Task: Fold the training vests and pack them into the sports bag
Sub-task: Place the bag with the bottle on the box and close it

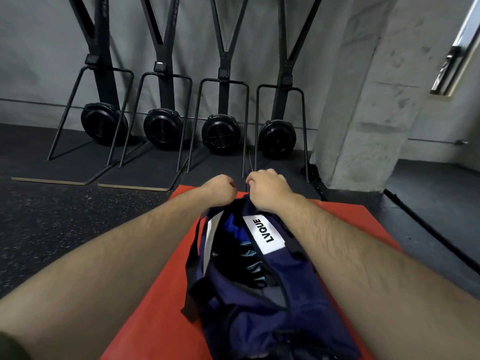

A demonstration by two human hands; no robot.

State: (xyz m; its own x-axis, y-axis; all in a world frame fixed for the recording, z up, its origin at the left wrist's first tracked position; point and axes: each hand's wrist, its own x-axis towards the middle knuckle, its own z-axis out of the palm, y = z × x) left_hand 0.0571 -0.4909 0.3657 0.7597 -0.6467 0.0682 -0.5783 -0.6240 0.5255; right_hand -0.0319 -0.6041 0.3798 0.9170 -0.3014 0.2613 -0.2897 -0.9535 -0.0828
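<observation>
A navy sports bag (233, 307) with a white LVQUE label lies lengthwise on a red mat (155, 294). Its top zip gapes open, and blue folded vests (235, 227) show inside among dark fabric. Both my hands are at the bag's far end. My left hand (220, 189) is curled into a fist on the left side of that end. My right hand (267, 189) is curled on the right side, its fingertips pinched at the bag's edge. What exactly the fingers hold is hidden behind the hands.
Several black ski-trainer machines (220, 133) stand along the grey wall behind the mat, on dark boards. A concrete pillar (363, 113) rises at the right. Black rubber floor (65, 216) surrounds the mat. A black bag strap (192, 258) hangs over the bag's left side.
</observation>
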